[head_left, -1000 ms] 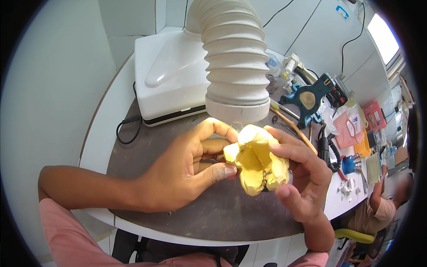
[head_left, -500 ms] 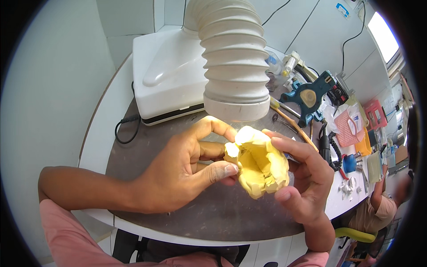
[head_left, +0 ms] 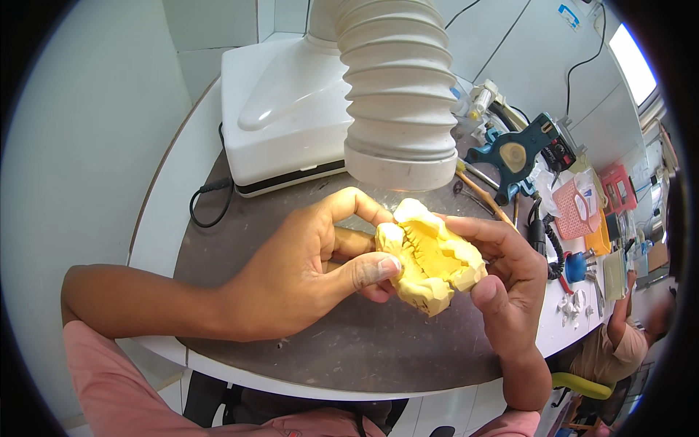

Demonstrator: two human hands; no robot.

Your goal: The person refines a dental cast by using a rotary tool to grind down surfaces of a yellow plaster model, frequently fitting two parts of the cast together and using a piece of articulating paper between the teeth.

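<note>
Between both my hands is a yellow dental plaster model (head_left: 429,251), seemingly two arches put together, with tooth shapes along its hollow inside. My left hand (head_left: 306,269) grips its left side, thumb in front and forefinger at the upper edge. On the other side, my right hand (head_left: 510,273) holds it with the fingers along the upper right and the thumb by the lower right edge. The model is tilted, its opening toward me, above the grey bench mat (head_left: 320,364). My fingers hide its outer sides.
A ribbed white suction hose (head_left: 397,95) hangs just beyond my hands, joined to a white dust extractor box (head_left: 291,109). At the right lie a teal articulator-like frame (head_left: 513,156), a wooden-handled tool (head_left: 484,193), a black handpiece (head_left: 537,233) and a pink basket (head_left: 574,207). Another person (head_left: 619,342) sits far right.
The model has turned in my hands, so the row of teeth inside its left part shows more plainly. My right hand has shifted slightly with it. The whole view has moved a little.
</note>
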